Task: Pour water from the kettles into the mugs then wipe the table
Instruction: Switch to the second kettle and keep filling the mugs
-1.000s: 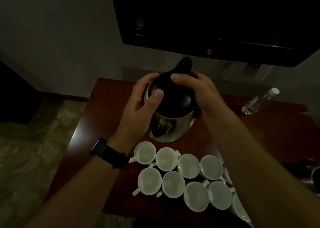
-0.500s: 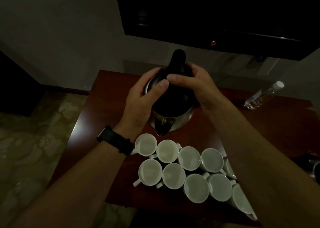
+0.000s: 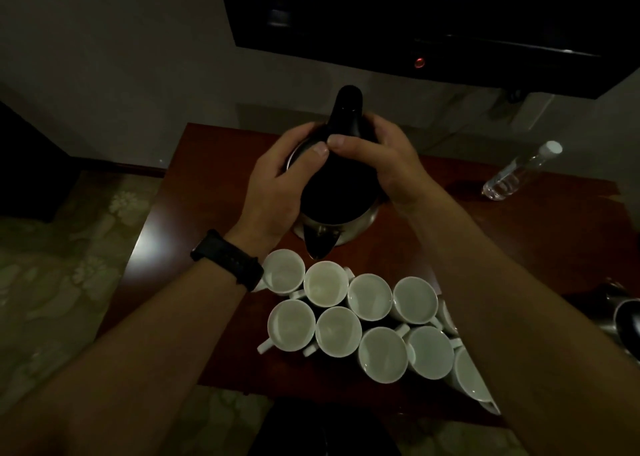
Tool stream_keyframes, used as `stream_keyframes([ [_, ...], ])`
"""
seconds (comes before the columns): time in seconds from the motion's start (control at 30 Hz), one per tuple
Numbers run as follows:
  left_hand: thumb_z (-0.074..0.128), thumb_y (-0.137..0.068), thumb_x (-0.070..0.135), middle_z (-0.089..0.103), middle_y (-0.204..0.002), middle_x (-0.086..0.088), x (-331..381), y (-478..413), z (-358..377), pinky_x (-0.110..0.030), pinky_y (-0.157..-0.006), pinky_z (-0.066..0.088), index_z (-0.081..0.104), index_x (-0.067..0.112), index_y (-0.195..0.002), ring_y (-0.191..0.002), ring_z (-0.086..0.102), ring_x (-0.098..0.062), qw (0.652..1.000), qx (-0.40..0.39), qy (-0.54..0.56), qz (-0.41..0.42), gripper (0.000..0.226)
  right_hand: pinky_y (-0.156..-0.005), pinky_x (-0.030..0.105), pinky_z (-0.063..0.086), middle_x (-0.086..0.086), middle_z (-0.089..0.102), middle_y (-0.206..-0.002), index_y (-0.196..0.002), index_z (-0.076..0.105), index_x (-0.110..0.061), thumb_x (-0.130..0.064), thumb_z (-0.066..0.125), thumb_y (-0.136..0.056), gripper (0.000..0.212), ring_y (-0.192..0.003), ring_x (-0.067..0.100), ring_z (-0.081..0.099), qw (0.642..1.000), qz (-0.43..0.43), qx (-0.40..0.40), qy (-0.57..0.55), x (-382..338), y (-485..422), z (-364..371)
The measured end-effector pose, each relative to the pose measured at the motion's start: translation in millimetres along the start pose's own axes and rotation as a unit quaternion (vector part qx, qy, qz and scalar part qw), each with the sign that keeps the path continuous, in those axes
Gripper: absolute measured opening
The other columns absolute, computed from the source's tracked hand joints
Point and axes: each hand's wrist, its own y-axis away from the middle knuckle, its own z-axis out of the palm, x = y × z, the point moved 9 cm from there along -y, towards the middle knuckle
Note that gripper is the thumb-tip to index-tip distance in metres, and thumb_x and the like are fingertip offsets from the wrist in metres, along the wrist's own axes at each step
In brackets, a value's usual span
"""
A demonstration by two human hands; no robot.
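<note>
Head view looks down on two hands closed round one kettle (image 3: 339,192). The left hand (image 3: 277,185) wraps the left side of the body, with the fingers curled behind it and the thumb laid on the dark lid. The right hand (image 3: 384,164) wraps the right side in the same way, and its thumb lies across the lid, almost meeting the left thumb.

The handle (image 3: 348,109) rises beyond the fingers and is not gripped. I think this is why both hands are needed: a round body must be held from two sides to tilt with control. The kettle seems to be lifted off the table (image 3: 519,240) and tipped toward the person, so the spout (image 3: 320,247) points down, just below the left wrist with its watch (image 3: 227,259).

Nearer to the person than the hands stand the white mugs (image 3: 369,298), packed in two rows and touching each other. Probably this lets the spout pass from one to the next with a small shift. The spout hangs near the far rim of the second mug from the left. Whether water runs I cannot tell, because the light is too low.

Well to the right of the right hand is a bottle (image 3: 519,171). At the right edge the other kettle (image 3: 627,320) is partly in view, and no hand is on it. I see no cloth, so the wiping is not yet begun.
</note>
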Motion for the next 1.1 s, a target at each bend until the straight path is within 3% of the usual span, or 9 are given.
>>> stream_keyframes([
  [0.2, 0.053, -0.1, 0.035, 0.062, -0.135, -0.014, -15.4, -1.6, 1.1, -0.034, -0.097, 0.055, 0.06, 0.018, -0.134, -0.122, 0.064, -0.024, 1.0, 0.003, -0.013, -0.008, 0.039, -0.076, 0.023, 0.057, -0.006, 0.074, -0.098, -0.106, 0.064, -0.022, -0.023, 0.077, -0.077, 0.032, -0.094, 0.013, 0.075, 0.999, -0.011, 0.001, 0.033, 8.2, -4.1, -6.9],
  [0.37, 0.054, -0.096, 0.035, 0.062, -0.134, -0.017, -24.5, -2.5, 4.2, -0.042, -0.102, 0.054, 0.062, 0.017, -0.133, -0.124, 0.063, -0.028, 1.0, 0.011, -0.02, -0.019, 0.042, -0.076, 0.02, 0.057, -0.014, 0.076, -0.093, -0.105, 0.064, -0.024, -0.02, 0.079, -0.079, 0.031, -0.094, 0.009, 0.074, 0.998, -0.015, -0.014, 0.061, 12.1, -4.7, -10.4],
  [0.53, 0.049, -0.099, 0.036, 0.06, -0.138, -0.018, -34.8, -0.3, 3.2, -0.055, -0.108, 0.05, 0.057, 0.007, -0.14, -0.127, 0.061, -0.03, 0.998, 0.022, -0.049, -0.037, 0.051, -0.079, 0.021, 0.056, -0.009, 0.071, -0.101, -0.106, 0.062, -0.027, -0.026, 0.08, -0.075, 0.036, -0.097, 0.008, 0.072, 0.995, -0.013, -0.023, 0.097, 16.4, -5.4, -10.3],
  [0.77, 0.05, -0.094, 0.049, 0.058, -0.14, -0.018, -39.4, 2.6, 1.0, -0.057, -0.109, 0.049, 0.054, 0.006, -0.142, -0.129, 0.06, -0.031, 0.997, 0.019, -0.058, -0.04, 0.065, -0.092, 0.029, 0.058, -0.003, 0.069, -0.115, -0.113, 0.061, -0.028, -0.032, 0.081, -0.074, 0.044, -0.106, 0.01, 0.07, 0.99, -0.012, -0.035, 0.139, 19.0, -2.4, -7.1],
  [0.93, 0.046, -0.101, 0.04, 0.061, -0.135, -0.017, -42.1, 3.3, -0.1, -0.059, -0.105, 0.05, 0.058, 0.009, -0.137, -0.123, 0.063, -0.031, 0.996, 0.018, -0.076, -0.04, 0.049, -0.103, 0.04, 0.054, 0.005, 0.064, -0.126, -0.122, 0.059, -0.026, -0.023, 0.084, -0.081, 0.048, -0.116, 0.014, 0.065, 0.983, -0.008, -0.041, 0.178, 27.6, 1.5, -4.2],
  [1.1, 0.046, -0.101, 0.038, 0.064, -0.129, -0.016, -42.9, 6.5, 0.7, -0.059, -0.104, 0.051, 0.059, 0.008, -0.135, -0.12, 0.065, -0.031, 0.995, 0.024, -0.083, -0.04, 0.047, -0.104, 0.041, 0.053, 0.007, 0.063, -0.129, -0.126, 0.059, -0.021, -0.034, 0.083, -0.073, 0.059, -0.118, 0.018, 0.064, 0.984, -0.004, -0.035, 0.176, 29.8, 3.7, -3.7],
])
